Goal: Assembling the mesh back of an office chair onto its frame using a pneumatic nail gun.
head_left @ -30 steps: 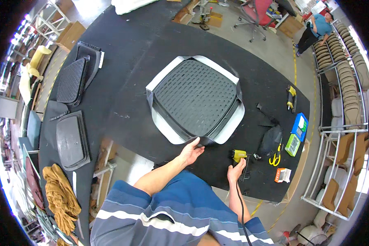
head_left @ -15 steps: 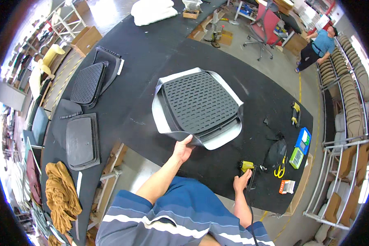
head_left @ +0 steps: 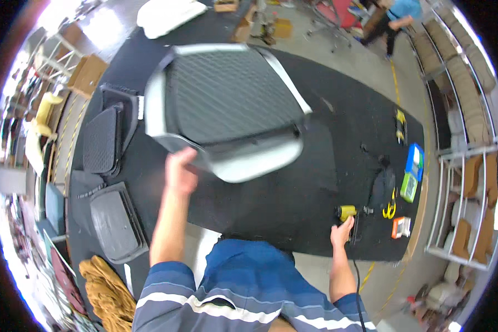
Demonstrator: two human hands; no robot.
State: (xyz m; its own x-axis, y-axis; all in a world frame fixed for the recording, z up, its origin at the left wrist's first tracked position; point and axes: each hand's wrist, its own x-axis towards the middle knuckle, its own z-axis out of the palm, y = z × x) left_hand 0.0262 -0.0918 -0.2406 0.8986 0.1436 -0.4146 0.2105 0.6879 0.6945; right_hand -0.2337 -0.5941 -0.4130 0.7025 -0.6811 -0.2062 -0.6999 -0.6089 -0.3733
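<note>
My left hand grips the near left edge of a large black slotted seat panel, thumb on top. A pale grey cover wraps loosely around the panel's rim. Panel and hand are smeared by motion, and the panel looks tilted and raised over the table. At the near right, my right hand is closed around the handle of a yellow and black staple gun. From the gun a black hose runs down past my forearm. Yellow scissors and a crumpled black piece lie just beyond it.
On the black table, more dark panels lie left, with brown cloth nearer me. A second yellow tool, a blue-green box and a small orange-white box line the right edge. A person stands beyond, beside racks.
The panel in my left hand has moved left and lifted, now looking larger and blurred. My right hand still holds the staple gun. The whole view has shifted.
</note>
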